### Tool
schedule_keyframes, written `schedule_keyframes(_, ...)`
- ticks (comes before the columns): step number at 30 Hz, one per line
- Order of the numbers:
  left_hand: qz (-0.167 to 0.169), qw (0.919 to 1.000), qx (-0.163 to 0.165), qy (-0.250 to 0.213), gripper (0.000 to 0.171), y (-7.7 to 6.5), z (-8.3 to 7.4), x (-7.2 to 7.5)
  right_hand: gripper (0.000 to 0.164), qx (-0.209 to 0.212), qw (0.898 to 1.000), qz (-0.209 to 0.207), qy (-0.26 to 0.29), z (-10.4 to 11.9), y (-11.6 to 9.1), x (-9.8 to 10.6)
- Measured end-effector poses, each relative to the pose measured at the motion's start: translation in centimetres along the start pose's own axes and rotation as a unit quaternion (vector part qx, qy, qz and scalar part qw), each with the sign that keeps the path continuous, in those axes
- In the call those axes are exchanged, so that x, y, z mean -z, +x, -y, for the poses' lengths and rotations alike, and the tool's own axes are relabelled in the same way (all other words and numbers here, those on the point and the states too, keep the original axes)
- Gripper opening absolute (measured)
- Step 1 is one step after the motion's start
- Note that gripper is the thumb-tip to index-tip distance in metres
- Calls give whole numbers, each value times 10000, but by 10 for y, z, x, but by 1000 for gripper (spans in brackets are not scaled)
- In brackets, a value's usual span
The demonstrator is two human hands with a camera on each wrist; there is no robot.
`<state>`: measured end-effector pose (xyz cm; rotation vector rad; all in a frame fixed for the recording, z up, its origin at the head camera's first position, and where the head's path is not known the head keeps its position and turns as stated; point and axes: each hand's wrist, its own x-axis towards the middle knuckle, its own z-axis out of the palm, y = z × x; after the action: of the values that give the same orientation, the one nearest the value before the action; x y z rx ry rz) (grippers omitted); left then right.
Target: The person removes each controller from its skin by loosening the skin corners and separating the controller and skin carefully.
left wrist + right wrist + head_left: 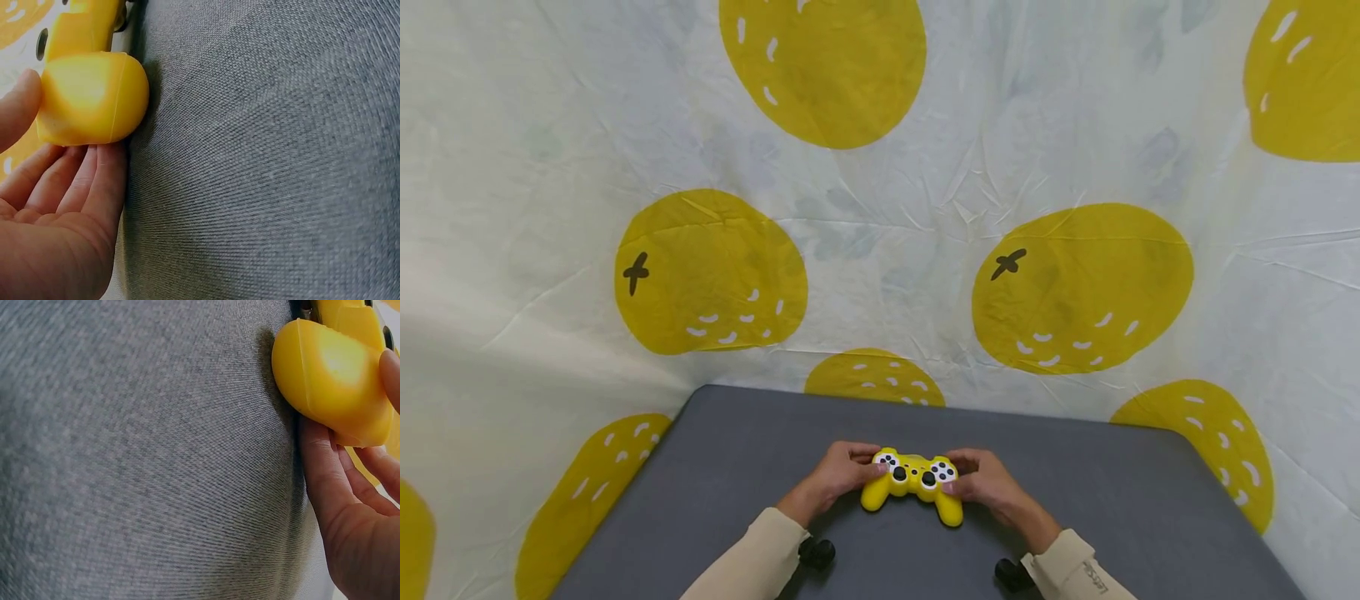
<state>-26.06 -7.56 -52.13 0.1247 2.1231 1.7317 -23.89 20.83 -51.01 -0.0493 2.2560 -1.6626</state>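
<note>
A yellow game controller [914,472] with black thumbsticks and white button areas is near the middle of the grey table, its two grips pointing toward the person. The left hand [842,471] holds its left side, thumb on top and fingers around the outer edge. On the other side the right hand [988,479] grips it the same way. In the left wrist view the rounded yellow grip [94,100] sits between thumb and fingers, low over the cloth surface. The right wrist view shows the other grip [331,381] with fingers tucked under it.
The grey fabric-covered table [737,442] extends around the hands. Behind and beside it hangs a pale curtain [887,275] printed with large yellow fruit. Black wrist devices [817,553] sit under the beige sleeves [752,558].
</note>
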Motion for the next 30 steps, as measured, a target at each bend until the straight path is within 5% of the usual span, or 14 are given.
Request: schedule_keyframes(30, -96, 9999, 54, -9, 55, -3, -8, -2, 63, -41, 10000, 2, -5, 5, -4, 3)
